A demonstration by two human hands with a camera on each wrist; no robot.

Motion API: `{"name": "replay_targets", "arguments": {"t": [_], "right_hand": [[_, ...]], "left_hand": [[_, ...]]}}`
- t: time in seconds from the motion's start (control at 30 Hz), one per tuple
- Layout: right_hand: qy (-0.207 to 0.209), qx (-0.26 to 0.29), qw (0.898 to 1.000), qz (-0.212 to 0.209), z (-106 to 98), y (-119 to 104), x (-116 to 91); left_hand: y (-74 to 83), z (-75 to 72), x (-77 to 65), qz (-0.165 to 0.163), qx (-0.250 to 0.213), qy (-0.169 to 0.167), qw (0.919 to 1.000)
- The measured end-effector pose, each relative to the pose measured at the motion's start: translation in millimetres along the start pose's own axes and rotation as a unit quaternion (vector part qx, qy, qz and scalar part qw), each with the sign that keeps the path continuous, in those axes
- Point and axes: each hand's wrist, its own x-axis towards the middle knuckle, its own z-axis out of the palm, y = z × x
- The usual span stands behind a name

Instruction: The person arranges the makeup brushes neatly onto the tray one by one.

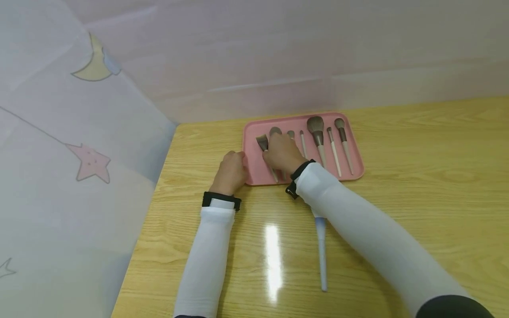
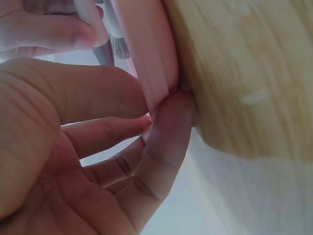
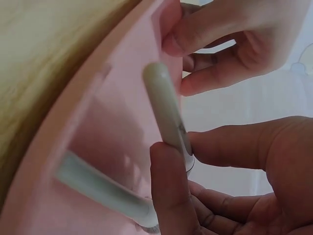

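Note:
A pink tray (image 1: 304,119) lies on the wooden table with several makeup brushes in it. My left hand (image 1: 230,172) grips the tray's left edge; in the left wrist view the thumb (image 2: 107,93) and a fingertip pinch its rim. Over the tray's left part, my right hand (image 1: 283,153) pinches the pale handle (image 3: 166,107) of a makeup brush between thumb and finger. Just left of that hand shows a brush with a flat slanted head (image 1: 262,142). Below the pinched handle, another pale handle (image 3: 100,186) rests in the tray. The right hand partly covers the nearby brushes.
To the right in the tray lie a large fluffy brush (image 1: 316,126), a thin brush (image 1: 335,152) and a medium brush (image 1: 343,134). A long pale blue tapered stick (image 1: 322,256) lies in front, partly under the right sleeve. Light cloth walls (image 1: 238,57) stand behind and left.

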Motion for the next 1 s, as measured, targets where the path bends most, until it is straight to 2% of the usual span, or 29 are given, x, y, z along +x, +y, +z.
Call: {"name": "replay_targets", "arguments": {"t": [0.2, 0.43, 0.6, 0.8, 1.0], "right_hand": [[0.009, -0.019, 1.0, -0.001, 4.7, -0.5, 9.2], [-0.004, -0.045, 0.999, -0.005, 9.5, -5.8, 16.4], [0.007, -0.081, 0.996, -0.021, 14.2, -9.5, 17.2], [0.031, -0.092, 0.995, -0.032, 20.3, -11.6, 17.1], [0.032, -0.097, 0.994, -0.031, 20.2, -15.4, 14.4]], "left_hand": [[1.9, 0.5, 0.4, -0.007, -0.001, -0.004, 1.0], [2.8, 0.3, 0.4, -0.011, 0.0, -0.005, 0.9999], [2.3, 0.1, 0.5, -0.01, 0.002, -0.006, 0.9999], [3.4, -0.2, 0.1, -0.02, 0.002, -0.009, 0.9998], [3.0, -0.5, 0.2, -0.024, 0.002, -0.01, 0.9997]]}}
